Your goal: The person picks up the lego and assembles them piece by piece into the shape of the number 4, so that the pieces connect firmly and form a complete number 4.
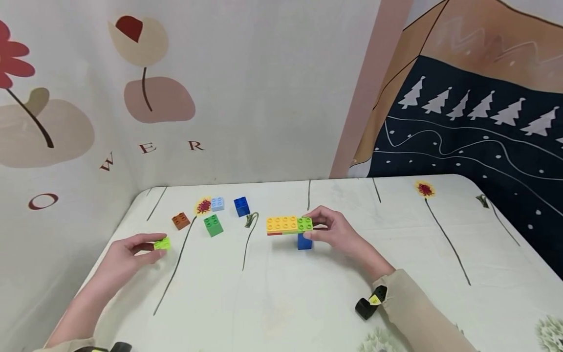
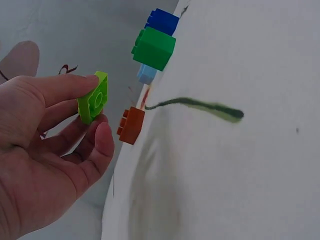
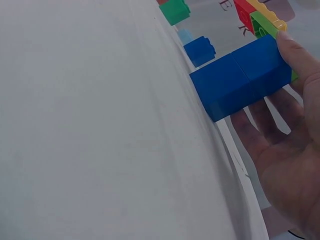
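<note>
Between its thumb and fingers, my left hand (image 1: pixel 123 259) pinches a thin lime-green toy brick (image 1: pixel 162 244); the left wrist view shows the hollow underside of that lime brick (image 2: pixel 94 98). My right hand (image 1: pixel 336 232) grips a built piece by its right end. On top of the piece sit a yellow brick (image 1: pixel 281 224) and a lime-green one (image 1: pixel 305 224). Below them are a red part (image 3: pixel 244 15) and a green part (image 3: pixel 264 24). Two stacked blue bricks (image 3: pixel 240 77) extend down from the piece's right end.
Loose on the white-covered table (image 1: pixel 264 303) lie an orange-brown brick (image 1: pixel 181 221), a green brick (image 1: pixel 213 225), a light blue brick (image 1: pixel 217 204) and a dark blue brick (image 1: pixel 241 206). Behind the table hangs a printed cloth (image 1: pixel 264 98).
</note>
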